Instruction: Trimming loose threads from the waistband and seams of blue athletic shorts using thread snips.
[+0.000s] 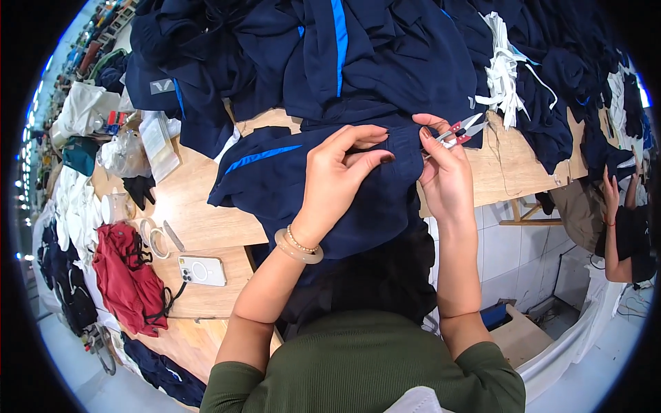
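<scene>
A navy garment (344,224) with a blue stripe and a gathered elastic band hangs over the table's near edge toward my lap. My left hand (335,168) pinches the cloth beside that band between thumb and fingers. On the band's right side is my right hand (446,168), closed around small thread snips (456,135) with red and grey handles. Their blades point up and right, away from the cloth, and stand apart. The right fingertips are close to the band's edge; whether they also grip cloth, I cannot tell.
Navy garments (385,48) are heaped along the far side, with white strips (506,69) at right. On the wooden table (200,227) at left lie a phone (202,270), tape rolls (158,242) and a red cloth bag (124,275). Another person's hand (611,196) is at far right.
</scene>
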Demonstrator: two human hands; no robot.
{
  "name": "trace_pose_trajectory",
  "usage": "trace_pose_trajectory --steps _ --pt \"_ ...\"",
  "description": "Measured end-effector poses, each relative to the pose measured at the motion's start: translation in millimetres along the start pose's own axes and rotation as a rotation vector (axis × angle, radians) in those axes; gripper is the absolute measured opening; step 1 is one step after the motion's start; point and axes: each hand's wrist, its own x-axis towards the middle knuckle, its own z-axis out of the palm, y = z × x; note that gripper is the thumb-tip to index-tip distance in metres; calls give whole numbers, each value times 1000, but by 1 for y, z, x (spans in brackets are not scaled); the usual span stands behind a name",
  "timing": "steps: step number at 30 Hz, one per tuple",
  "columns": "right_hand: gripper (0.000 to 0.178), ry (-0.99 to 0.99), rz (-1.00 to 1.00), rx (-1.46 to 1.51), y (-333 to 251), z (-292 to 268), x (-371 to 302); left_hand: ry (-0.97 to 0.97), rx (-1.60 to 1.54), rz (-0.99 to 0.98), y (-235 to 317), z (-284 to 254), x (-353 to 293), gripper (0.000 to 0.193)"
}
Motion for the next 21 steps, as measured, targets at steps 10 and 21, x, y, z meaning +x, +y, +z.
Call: trace_pose_trajectory --steps 10,21 --pt "21 203 -417 -832 -24 -42 8 49 328 226 -6 -6 8 2" --pt "17 -37 -464 -1030 -26 -13 -21 52 357 228 -9 -6 13 1"
